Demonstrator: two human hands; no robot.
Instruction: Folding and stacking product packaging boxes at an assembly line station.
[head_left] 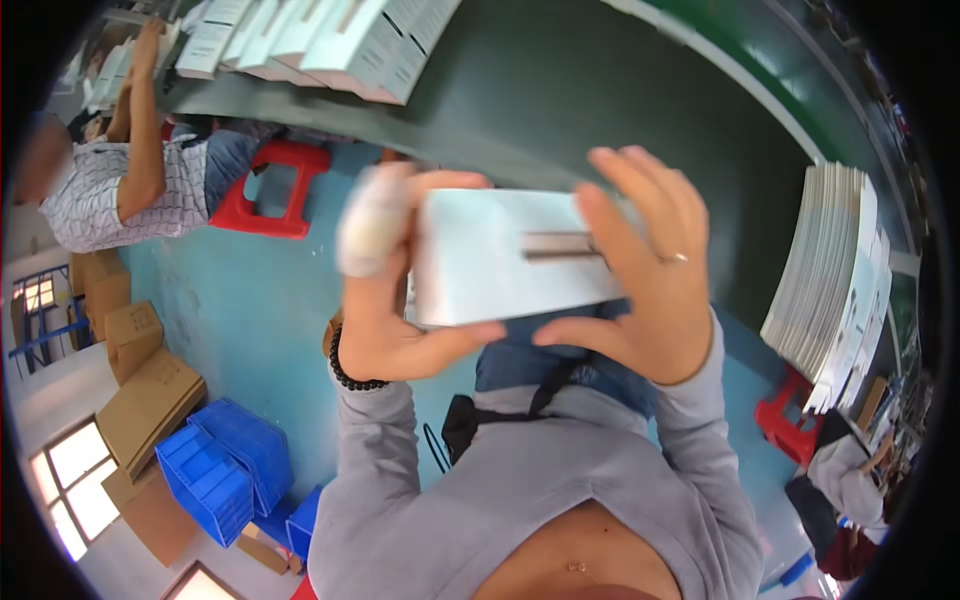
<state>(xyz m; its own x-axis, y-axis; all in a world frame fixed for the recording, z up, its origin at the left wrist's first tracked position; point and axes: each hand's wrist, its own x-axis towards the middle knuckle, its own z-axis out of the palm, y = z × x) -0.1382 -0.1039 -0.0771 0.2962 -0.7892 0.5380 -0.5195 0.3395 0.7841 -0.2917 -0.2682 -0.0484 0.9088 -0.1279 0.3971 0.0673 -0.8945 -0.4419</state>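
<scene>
A white carton (475, 265) with a dark slot-like strip on its upper face is lifted in front of me, above my lap and close to the table's near edge. Round its left end my left hand (385, 300) is closed, thumb along the lower edge; one finger has a white wrapping, and a dark bead bracelet circles the wrist. At the carton's right end, my right hand (650, 275) grips with the index finger across the corner and the thumb below. A ring shows on that hand. The carton's underside is hidden, and motion blurs the fingers.
Similar white cartons (340, 45) stand in a row on the dark green table (560, 90). A stack of flat white cartons (825, 270) lies at right. Leftward are a seated person (130, 185), a red stool (290, 190), blue crates (225, 460) and brown boxes (150, 400).
</scene>
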